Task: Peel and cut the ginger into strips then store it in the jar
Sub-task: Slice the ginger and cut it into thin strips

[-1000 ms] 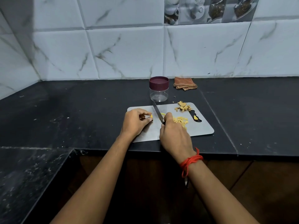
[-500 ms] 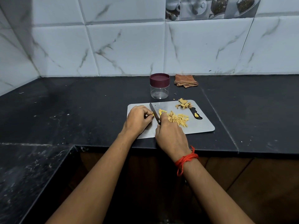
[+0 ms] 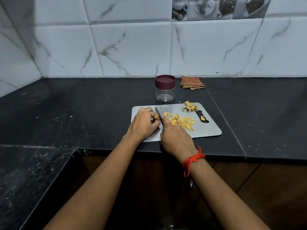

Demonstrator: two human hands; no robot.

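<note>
Our left hand [image 3: 143,124] pinched a small yellow ginger piece [image 3: 157,115] in curled fingers on the grey rectangular cutting board [image 3: 207,128]. Our right hand [image 3: 176,138] gripped the steel-bladed knife [image 3: 158,112], fingers wrapped round its hidden handle, blade against that piece. Cut yellow ginger strips [image 3: 181,121] lay heaped right of the blade. The clear glass jar with maroon lid [image 3: 165,87] stood closed behind the board on the black stone surface [image 3: 83,105].
</note>
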